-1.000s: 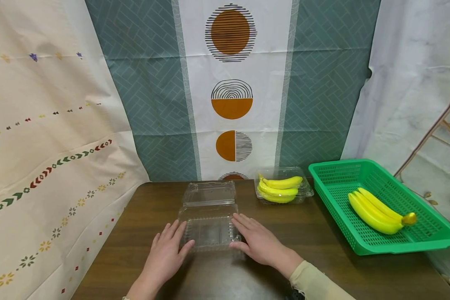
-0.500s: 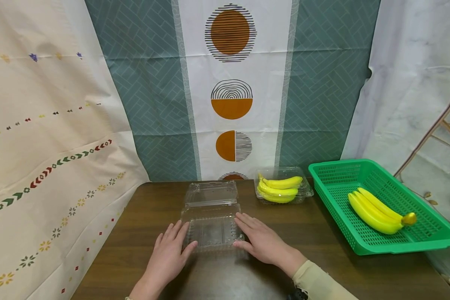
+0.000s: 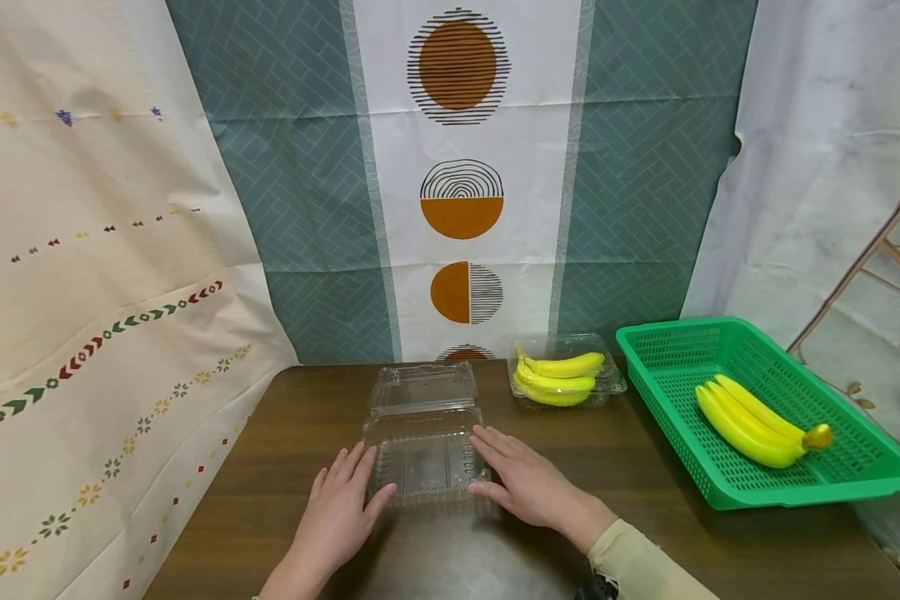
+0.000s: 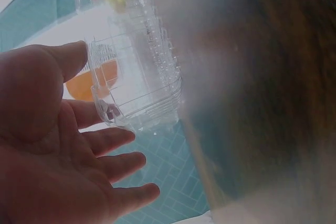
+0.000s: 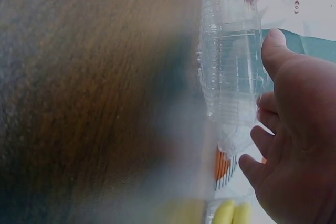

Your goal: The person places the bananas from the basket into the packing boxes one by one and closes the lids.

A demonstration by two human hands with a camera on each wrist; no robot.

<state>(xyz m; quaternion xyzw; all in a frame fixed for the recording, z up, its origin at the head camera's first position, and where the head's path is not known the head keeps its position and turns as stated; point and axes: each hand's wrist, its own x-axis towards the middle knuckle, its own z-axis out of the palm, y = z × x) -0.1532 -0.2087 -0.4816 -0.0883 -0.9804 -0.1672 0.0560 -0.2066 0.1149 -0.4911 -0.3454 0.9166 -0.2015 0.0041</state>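
Left grip (image 3: pixel 337 510) and right grip (image 3: pixel 527 485) have nudged the container (image 3: pixel 423 464) rightward (slightly).

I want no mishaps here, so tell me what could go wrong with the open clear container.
Both the left hand and right hand are at the sides of the open container; its thin-looking walls might buckle if squeezed inward.

With nothing visible inside to weigh it down, it could slide on the table if nudged.

Its lid, folded back, might flip if bumped.

A clear, ribbed plastic container (image 3: pixel 423 446) (both halves spread out) lies open on the brown table (image 3: pixel 270 450).
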